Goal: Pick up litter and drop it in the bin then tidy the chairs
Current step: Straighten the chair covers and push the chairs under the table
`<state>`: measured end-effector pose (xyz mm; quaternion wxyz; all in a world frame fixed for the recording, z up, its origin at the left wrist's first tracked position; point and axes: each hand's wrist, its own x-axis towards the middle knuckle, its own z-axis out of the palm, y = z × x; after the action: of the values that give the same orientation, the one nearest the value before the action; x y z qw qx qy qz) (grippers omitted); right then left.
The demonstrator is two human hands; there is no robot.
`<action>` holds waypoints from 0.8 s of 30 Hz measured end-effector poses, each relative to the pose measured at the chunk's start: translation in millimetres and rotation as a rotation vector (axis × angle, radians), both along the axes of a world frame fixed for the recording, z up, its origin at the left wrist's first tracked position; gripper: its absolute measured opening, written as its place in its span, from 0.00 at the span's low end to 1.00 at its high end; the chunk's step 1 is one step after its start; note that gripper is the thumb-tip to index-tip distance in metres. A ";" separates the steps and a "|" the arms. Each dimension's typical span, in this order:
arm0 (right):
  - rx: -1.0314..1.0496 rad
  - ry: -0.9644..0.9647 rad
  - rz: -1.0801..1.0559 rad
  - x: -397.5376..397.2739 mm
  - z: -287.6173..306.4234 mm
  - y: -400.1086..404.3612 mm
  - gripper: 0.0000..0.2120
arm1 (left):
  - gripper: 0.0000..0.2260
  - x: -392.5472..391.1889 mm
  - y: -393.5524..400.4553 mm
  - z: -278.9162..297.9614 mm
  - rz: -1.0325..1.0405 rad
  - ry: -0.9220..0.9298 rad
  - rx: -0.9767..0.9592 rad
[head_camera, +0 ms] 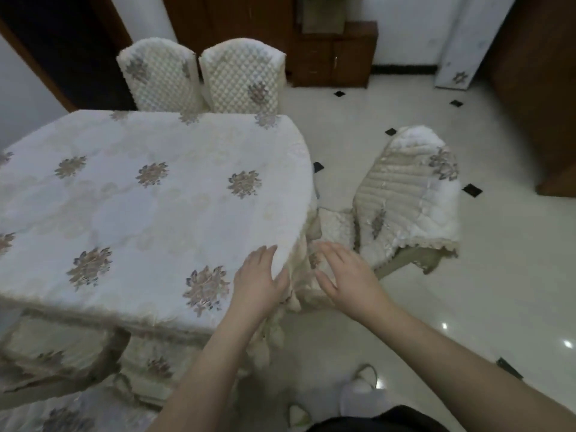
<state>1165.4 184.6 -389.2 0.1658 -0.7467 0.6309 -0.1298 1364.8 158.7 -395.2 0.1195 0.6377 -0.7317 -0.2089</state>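
Observation:
A table under a cream flowered cloth fills the left half. A chair in a quilted cream cover stands at the table's right end, pulled out and turned at an angle. Two matching chairs are pushed in at the far side, and another chair sits at the near left. My left hand hovers with fingers spread over the table's near right corner. My right hand is spread open just left of the angled chair's seat, holding nothing. No litter or bin shows.
A dark wooden cabinet stands against the far wall, with more dark wood furniture at the right. The glossy pale tiled floor stretches out to the right. My white slippers show at the bottom.

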 end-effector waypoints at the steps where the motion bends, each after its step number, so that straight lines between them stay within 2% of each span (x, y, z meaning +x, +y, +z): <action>1: -0.012 -0.003 -0.035 -12.8 2.8 2.9 0.31 | 0.26 -14.0 -3.5 2.5 -0.033 -0.006 0.000; 12: -0.110 -0.059 -0.358 -181.7 28.3 8.9 0.37 | 0.28 -205.4 -55.6 31.6 -0.368 -0.043 -0.060; 16: -0.127 -0.056 -0.436 -250.7 30.1 -0.1 0.35 | 0.26 -286.6 -74.5 42.8 -0.448 -0.053 -0.087; 20: -0.138 -0.047 -0.465 -309.0 29.3 -13.7 0.36 | 0.24 -346.8 -96.4 42.5 -0.492 -0.069 -0.072; 24: -0.124 -0.021 -0.448 -346.1 32.0 -34.8 0.34 | 0.25 -376.3 -114.3 46.3 -0.448 -0.084 -0.081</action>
<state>819.4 149.8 -357.3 0.0931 -0.5952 0.7702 -0.2095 988.5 44.3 -348.8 0.0652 0.4619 -0.8672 -0.1741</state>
